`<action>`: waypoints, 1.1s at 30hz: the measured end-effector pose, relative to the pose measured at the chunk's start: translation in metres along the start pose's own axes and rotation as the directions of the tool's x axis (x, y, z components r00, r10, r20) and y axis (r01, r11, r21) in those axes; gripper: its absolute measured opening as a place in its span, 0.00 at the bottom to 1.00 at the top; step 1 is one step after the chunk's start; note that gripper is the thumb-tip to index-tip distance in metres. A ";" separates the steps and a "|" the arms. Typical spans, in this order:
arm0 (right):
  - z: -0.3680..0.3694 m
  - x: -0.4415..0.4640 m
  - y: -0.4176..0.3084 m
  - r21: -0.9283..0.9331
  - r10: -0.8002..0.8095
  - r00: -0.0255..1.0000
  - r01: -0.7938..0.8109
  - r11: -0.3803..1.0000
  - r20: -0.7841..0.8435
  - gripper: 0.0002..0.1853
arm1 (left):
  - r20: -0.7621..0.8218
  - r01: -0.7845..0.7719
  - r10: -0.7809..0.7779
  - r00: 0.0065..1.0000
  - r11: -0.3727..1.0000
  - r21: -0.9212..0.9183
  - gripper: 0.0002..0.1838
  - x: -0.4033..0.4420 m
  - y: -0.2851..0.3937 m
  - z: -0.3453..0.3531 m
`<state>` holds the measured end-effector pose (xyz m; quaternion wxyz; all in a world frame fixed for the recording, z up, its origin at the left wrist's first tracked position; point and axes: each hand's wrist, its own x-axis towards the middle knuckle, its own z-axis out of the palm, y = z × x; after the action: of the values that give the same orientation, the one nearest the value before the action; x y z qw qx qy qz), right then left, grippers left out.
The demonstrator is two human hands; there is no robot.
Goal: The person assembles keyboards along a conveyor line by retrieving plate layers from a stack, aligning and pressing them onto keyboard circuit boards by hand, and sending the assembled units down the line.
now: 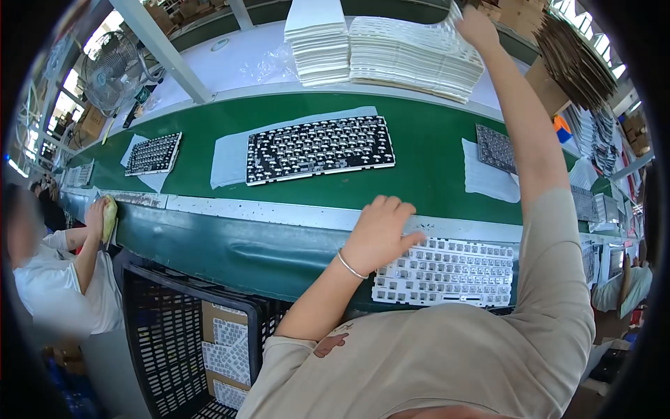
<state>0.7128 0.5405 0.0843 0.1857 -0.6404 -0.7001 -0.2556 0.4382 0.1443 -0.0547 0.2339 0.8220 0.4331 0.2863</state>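
A white keyboard plate (453, 274) with rows of square openings lies at the near edge of the bench. My left hand (384, 232) rests at its upper left corner, fingers apart, with the thumb over the plate's edge. High at the right, my right hand (477, 28) is at the raised end of the top sheet on a stack of white perforated sheets (412, 59); its fingers are curled at that sheet. On the green belt, a black keyboard assembly (321, 148) lies on a pale foam sheet (230, 162).
Another keyboard (153, 153) lies on the belt at left, and a dark plate (495, 146) at right. Below left stands a black crate (167, 342) holding plates. A co-worker (70, 272) works at the far left. A fan (112, 70) and brown cardboard (576, 59) stand behind.
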 end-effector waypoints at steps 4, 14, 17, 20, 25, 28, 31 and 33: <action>-0.110 -0.015 -0.052 0.378 -0.034 0.979 0.109 0.919 -0.201 0.12 | -0.240 -0.053 0.034 0.970 0.996 -0.075 0.20 0.008 0.000 -0.001; -0.294 -0.154 -0.067 0.792 -0.143 0.903 0.426 0.438 -0.406 0.09 | -0.098 -0.023 -0.534 0.840 0.144 -0.989 0.33 0.017 -0.012 0.011; -0.295 -0.213 -0.048 0.796 0.025 0.911 0.345 0.498 -0.411 0.08 | -0.044 -0.051 -0.340 0.939 -0.012 -0.999 0.22 0.009 -0.018 -0.003; -0.290 -0.281 0.019 0.931 0.248 0.965 -0.010 0.366 -0.087 0.11 | -0.137 -0.039 -0.483 0.865 0.207 -0.978 0.08 -0.008 0.007 -0.021; -0.233 -0.432 0.066 0.818 0.464 0.837 -0.469 0.334 0.290 0.10 | -0.008 0.323 -0.553 0.833 0.498 -0.805 0.07 -0.061 0.029 -0.016; -0.204 -0.498 0.078 0.709 0.460 0.677 -0.692 0.132 0.575 0.08 | 0.115 0.516 -0.604 0.789 0.549 -0.658 0.09 -0.081 0.039 0.006; -0.194 -0.524 0.075 0.566 0.522 0.518 -0.820 0.080 0.678 0.08 | 0.042 0.533 -0.627 0.778 0.623 -0.573 0.09 -0.089 0.043 0.030; -0.188 -0.531 0.075 0.555 0.489 0.541 -0.821 0.132 0.684 0.08 | 0.011 0.529 -0.600 0.800 0.697 -0.484 0.14 -0.094 0.040 0.035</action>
<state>0.8330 0.0065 -0.0687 0.4398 -0.7361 -0.3821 0.3446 0.4413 0.0395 -0.0803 0.4668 0.5446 0.5994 0.3553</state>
